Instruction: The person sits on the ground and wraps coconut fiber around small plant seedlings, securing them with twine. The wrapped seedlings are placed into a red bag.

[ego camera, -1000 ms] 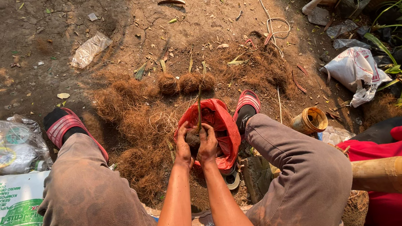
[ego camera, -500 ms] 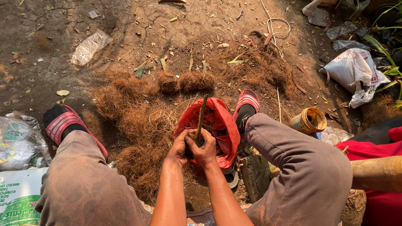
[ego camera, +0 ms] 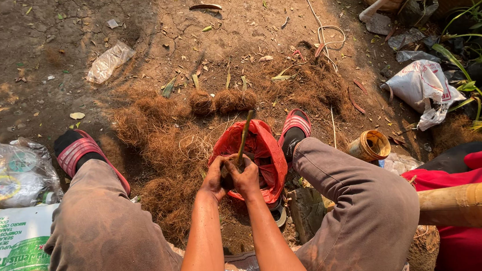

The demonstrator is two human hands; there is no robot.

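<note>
A wide spread of brown coconut fibre (ego camera: pixel 160 142) covers the ground ahead of and to the left of both hands. Directly under them sits a red plastic bag (ego camera: pixel 265 151). The left hand (ego camera: pixel 214 179) and right hand (ego camera: pixel 247 177) press together, both wrapped around the base of a thin green stem (ego camera: pixel 244 135), which slants up and away from the knuckles.

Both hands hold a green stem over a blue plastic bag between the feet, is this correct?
Not quite: the head view shows the plastic bag is red, not blue. The left hand and right hand do hold a green stem over it, between the feet.
</note>
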